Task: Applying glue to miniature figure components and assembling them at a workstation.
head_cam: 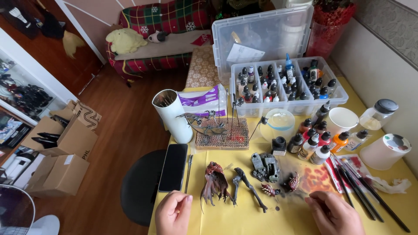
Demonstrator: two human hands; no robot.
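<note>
Yellow table (pixel 244 219) w/ model parts, wood floor (pixel 126 126); left hand (pixel 173 213) loosely curled, right hand (pixel 333 213) flat, both empty.

Dark-screened phone (pixel 173 167) lies at the table's left edge; brown cardboard boxes (pixel 61 152) sit on the floor.

A dark wooden floor (pixel 117 117) spreads in soft daylight. Beyond it stands a plaid sofa (pixel 161 26) (red and green), against a pale wall. Left of the sofa, cardboard boxes (pixel 65 152) sit beside white shelves (pixel 17 87).
</note>
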